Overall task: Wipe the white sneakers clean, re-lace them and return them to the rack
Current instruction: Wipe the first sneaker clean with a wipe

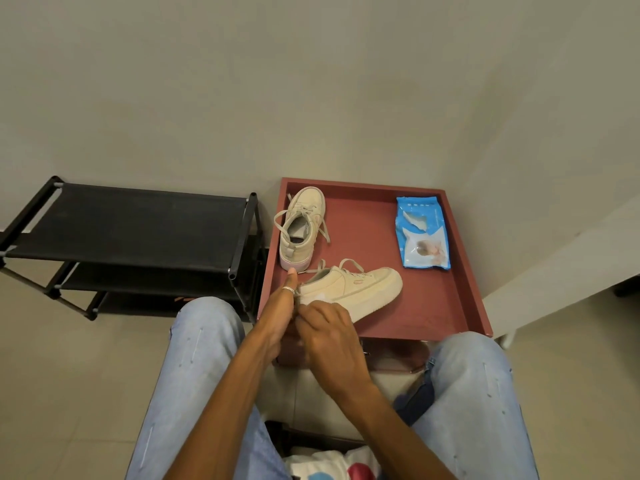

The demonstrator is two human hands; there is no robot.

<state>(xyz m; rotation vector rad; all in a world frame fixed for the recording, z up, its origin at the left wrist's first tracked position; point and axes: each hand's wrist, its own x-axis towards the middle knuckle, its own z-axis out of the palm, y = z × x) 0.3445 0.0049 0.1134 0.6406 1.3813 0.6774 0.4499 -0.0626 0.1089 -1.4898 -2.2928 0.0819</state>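
Reading the blue wipes pack (422, 237) at the far right corner of the red counter (415, 306) was not possible: its small white print at the top was too blurred. A pinkish mark on the side of the near sneaker (363, 289) was just as illegible.

The 2 hands covered that sneaker's heel end at the counter's near left edge, its toe pointing right and its laces loose. The left hand (277, 313) lay against the heel from the left, its thumb straight and ringed, but its fingers were hidden behind the right hand (332, 337), so I cannot tell whether it gripped. The right hand's fingers were curled down onto the sneaker's heel side; a whitish patch showed just beyond them, and whether it was a wipe could not be made out.

The far sneaker (301, 223) stood in the far left corner, toe away, just beyond the left thumb tip. A black rack (138, 223) stood left of the counter, its lower shelves partly hidden by a jeans-clad knee (204, 341).
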